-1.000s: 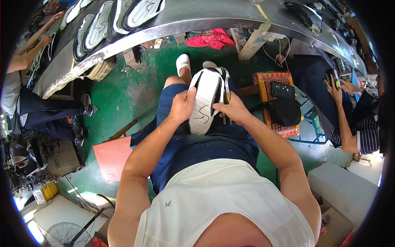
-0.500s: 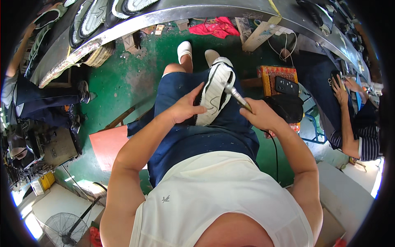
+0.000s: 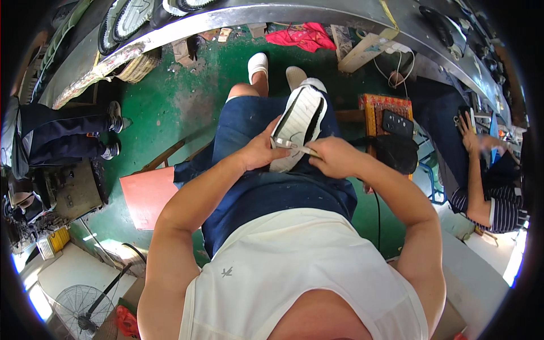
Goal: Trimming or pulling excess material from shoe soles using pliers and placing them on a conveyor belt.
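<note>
On my lap lies a shoe (image 3: 299, 112) with its white underside up, toe pointing away and dark edges along the sides. My left hand (image 3: 262, 149) grips its left side near the heel, thumb over the underside. In my right hand (image 3: 335, 157) is a hammer (image 3: 285, 143), its handle in my closed fingers. The metal head is over the heel end of the shoe, close to my left thumb; whether it touches the shoe I cannot tell.
A metal workbench (image 3: 238, 15) with shoes curves across the far side. To the right, a phone (image 3: 398, 122) and a black bag (image 3: 394, 153) rest on an orange patterned surface. Co-workers sit at both sides. A pink board (image 3: 147, 197) is at left, a fan (image 3: 85, 309) behind it.
The hammer head has swung left and nearer, from the shoe's right side to its heel end by my left thumb. My right hand has moved left with it. My left hand keeps its grip.
</note>
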The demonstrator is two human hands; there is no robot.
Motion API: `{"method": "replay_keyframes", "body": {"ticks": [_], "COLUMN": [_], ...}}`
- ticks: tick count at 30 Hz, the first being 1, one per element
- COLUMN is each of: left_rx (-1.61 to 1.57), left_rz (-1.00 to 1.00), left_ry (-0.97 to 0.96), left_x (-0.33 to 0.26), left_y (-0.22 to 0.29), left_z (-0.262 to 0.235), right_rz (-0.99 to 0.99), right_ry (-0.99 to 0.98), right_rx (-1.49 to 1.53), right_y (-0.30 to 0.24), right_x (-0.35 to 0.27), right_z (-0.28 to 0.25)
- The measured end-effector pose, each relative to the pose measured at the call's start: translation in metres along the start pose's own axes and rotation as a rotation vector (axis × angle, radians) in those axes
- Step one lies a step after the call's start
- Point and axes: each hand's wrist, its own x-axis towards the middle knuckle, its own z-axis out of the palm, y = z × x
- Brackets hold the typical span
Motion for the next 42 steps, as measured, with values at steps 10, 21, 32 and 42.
{"method": "replay_keyframes", "body": {"ticks": [10,21,32,42], "left_rx": [-0.077,0.441,0.850,0.932], "left_rz": [-0.022,-0.048,0.332,0.197], "left_ry": [-0.078,0.625,0.319,0.116], "left_x": [0.004,0.028,0.029,0.034], "left_y": [0.019,-0.006,0.005,0.026], "left_z": [-0.002,0.009,0.007,-0.004], "right_rz": [0.260,0.112,0.223,0.204], "right_ry": [-0.202,0.138,0.304,0.421], "right_rx": [-0.200,0.078,0.034,0.020], "right_y": [-0.020,0.015,0.061,0.060], "right_x": [0.000,0.001,-0.006,0.033], "right_z": [-0.044,0.012,0.021,-0.002]}}
